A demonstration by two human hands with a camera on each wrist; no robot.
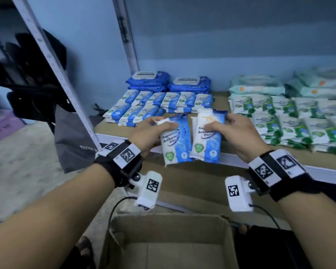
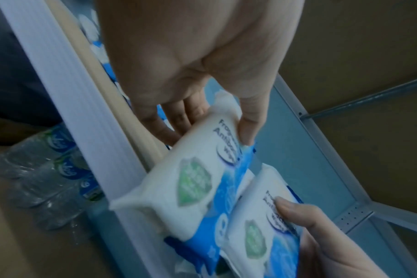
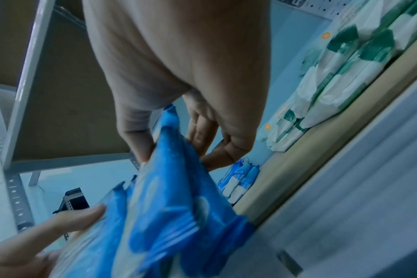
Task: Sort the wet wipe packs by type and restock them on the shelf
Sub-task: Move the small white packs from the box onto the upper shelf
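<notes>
Wipe packs (image 1: 190,138) in both grips

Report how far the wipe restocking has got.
Done: blue-and-white packs lie in rows on the shelf's left, green-and-white packs on its right, larger blue packs stacked behind. In hand: the left hand grips one blue antibacterial pack, the right hand another, both at the shelf's front edge, not yet set down. Left: placing these two with the blue rows; the cardboard box below looks empty.
</notes>
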